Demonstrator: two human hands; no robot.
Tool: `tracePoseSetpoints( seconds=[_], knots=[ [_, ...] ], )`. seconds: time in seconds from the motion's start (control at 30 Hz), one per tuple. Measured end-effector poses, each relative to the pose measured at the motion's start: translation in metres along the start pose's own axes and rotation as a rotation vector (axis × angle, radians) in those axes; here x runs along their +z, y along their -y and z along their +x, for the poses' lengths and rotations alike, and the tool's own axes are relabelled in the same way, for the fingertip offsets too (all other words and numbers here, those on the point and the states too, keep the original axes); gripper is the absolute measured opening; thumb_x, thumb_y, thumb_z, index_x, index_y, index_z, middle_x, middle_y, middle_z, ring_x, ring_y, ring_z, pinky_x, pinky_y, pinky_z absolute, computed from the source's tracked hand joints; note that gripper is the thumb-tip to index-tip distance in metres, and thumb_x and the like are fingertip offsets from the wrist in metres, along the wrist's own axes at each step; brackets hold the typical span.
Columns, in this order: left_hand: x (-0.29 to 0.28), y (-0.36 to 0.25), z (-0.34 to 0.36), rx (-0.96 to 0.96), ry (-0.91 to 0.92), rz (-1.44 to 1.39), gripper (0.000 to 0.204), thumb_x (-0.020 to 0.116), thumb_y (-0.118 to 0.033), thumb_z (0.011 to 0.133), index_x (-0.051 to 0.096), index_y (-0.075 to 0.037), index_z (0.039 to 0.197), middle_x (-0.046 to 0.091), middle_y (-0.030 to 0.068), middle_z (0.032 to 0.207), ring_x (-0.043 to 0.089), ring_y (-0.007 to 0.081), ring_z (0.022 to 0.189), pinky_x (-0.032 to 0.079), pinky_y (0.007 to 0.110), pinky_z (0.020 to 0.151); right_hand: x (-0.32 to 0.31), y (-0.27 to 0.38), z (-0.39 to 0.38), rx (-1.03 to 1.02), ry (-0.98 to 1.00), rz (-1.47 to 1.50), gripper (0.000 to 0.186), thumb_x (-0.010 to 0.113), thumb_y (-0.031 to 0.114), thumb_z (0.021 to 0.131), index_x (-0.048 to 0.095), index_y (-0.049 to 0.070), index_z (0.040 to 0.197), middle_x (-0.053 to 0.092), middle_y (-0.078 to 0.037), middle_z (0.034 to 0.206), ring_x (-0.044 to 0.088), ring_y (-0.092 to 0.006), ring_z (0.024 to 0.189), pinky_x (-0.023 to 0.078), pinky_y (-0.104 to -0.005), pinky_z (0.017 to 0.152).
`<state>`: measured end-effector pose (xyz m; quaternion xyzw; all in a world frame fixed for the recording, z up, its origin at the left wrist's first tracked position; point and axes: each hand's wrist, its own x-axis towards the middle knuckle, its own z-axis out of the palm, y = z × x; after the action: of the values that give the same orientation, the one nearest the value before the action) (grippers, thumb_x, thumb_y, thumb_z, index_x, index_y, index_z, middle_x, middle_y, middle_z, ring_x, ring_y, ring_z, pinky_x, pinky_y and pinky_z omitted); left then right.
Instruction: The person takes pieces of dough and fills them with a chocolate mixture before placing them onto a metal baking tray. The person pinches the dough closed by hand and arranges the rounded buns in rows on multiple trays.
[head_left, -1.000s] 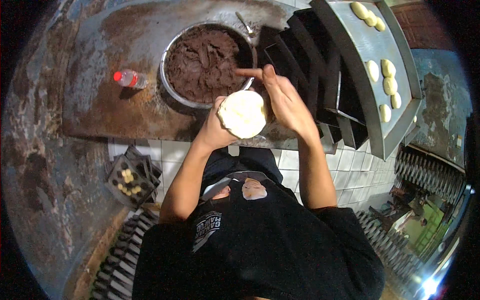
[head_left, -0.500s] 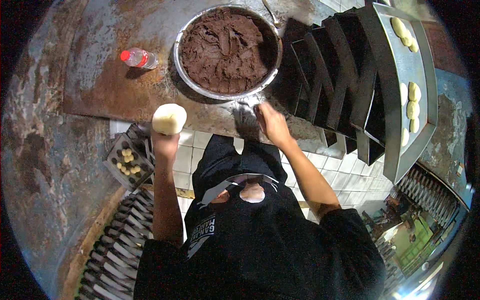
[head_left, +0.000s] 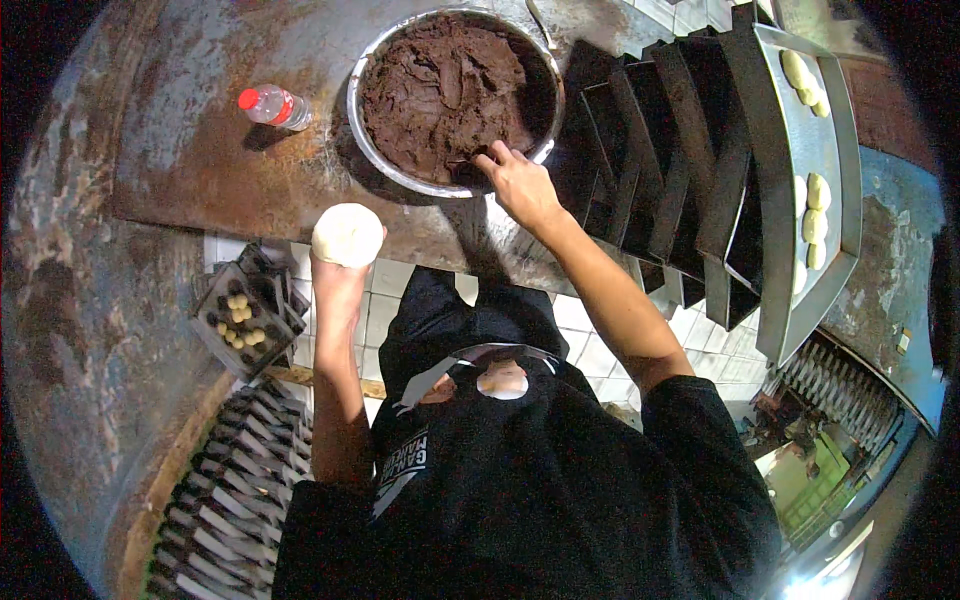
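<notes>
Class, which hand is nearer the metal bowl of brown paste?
Right: the right hand is at the near rim of the metal bowl; the left hand, holding pale dough, is apart from it, leftward.

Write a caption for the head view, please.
Left hand holding pale round dough; right hand at round metal bowl of dark-brown paste.

The left grip (head_left: 340, 287) points forward; the right grip (head_left: 524, 190) extends farther, fingers (head_left: 501, 153) bent.

Lower centre of frame: black short-sleeved shirt (head_left: 570, 490), white block lettering (head_left: 405, 460), pale-edged picture print (head_left: 502, 382) near hem. Black trousers (head_left: 478, 315) above. Left hand (head_left: 338, 286), right hand (head_left: 523, 190): bare.
</notes>
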<state>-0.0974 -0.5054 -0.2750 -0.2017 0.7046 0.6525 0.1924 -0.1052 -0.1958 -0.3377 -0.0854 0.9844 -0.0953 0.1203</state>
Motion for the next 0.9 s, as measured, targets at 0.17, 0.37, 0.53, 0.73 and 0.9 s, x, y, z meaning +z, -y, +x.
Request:
tracePoseSetpoints(
  seconds=[0.17, 0.37, 0.53, 0.73, 0.9],
  knots=[
    [0.006, -0.012, 0.000, 0.164, 0.038, 0.098, 0.038, 0.091, -0.013, 0.082, 0.072, -0.003, 0.114, 0.075, 0.0001, 0.103, 0.068, 0.0112, 0.092, 0.055, 0.030, 0.083, -0.001, -0.005, 0.013, -0.003, 0.161, -0.022, 0.041, 0.058, 0.008, 0.089, 0.067, 0.012, 0.129, 0.066, -0.017, 0.118, 0.072, -0.0317, 0.105, 0.061, -0.0430, 0.082],
    [0.014, -0.020, 0.004, 0.228, 0.117, 0.227, 0.035, 0.093, -0.015, 0.080, 0.073, -0.001, 0.106, 0.077, 0.0029, 0.097, 0.069, 0.0120, 0.088, 0.055, 0.030, 0.083, -0.019, -0.029, 0.017, 0.051, 0.249, 0.181, 0.028, 0.061, 0.010, 0.095, 0.072, 0.003, 0.120, 0.073, -0.021, 0.118, 0.071, -0.0390, 0.112, 0.056, -0.0491, 0.099],
    [0.032, -0.015, 0.012, 0.324, 0.185, 0.216, 0.040, 0.095, -0.016, 0.077, 0.073, -0.001, 0.108, 0.078, 0.0055, 0.097, 0.070, 0.0132, 0.086, 0.057, 0.032, 0.082, -0.089, 0.025, -0.023, -0.134, 0.007, 1.007, 0.026, 0.060, 0.006, 0.100, 0.071, 0.002, 0.123, 0.071, -0.018, 0.114, 0.070, -0.0315, 0.108, 0.054, -0.0403, 0.099],
    [0.062, -0.042, 0.020, 0.628, 0.224, 0.273, 0.032, 0.090, -0.015, 0.080, 0.072, -0.002, 0.103, 0.077, 0.0078, 0.095, 0.073, 0.0189, 0.083, 0.058, 0.035, 0.080, -0.088, 0.086, -0.059, -0.109, -0.378, 0.511, 0.051, 0.070, 0.000, 0.080, 0.067, 0.017, 0.128, 0.060, -0.014, 0.117, 0.067, -0.0359, 0.098, 0.058, -0.0448, 0.084],
    [0.059, -0.025, 0.033, 0.535, 0.137, 0.344, 0.031, 0.089, -0.022, 0.083, 0.075, -0.002, 0.102, 0.079, 0.0101, 0.095, 0.075, 0.0189, 0.086, 0.058, 0.036, 0.081, -0.009, 0.069, -0.100, 0.055, -0.441, 0.648, 0.052, 0.071, -0.002, 0.081, 0.063, 0.013, 0.130, 0.060, -0.017, 0.119, 0.067, -0.0400, 0.102, 0.057, -0.0477, 0.087]
  ],
)
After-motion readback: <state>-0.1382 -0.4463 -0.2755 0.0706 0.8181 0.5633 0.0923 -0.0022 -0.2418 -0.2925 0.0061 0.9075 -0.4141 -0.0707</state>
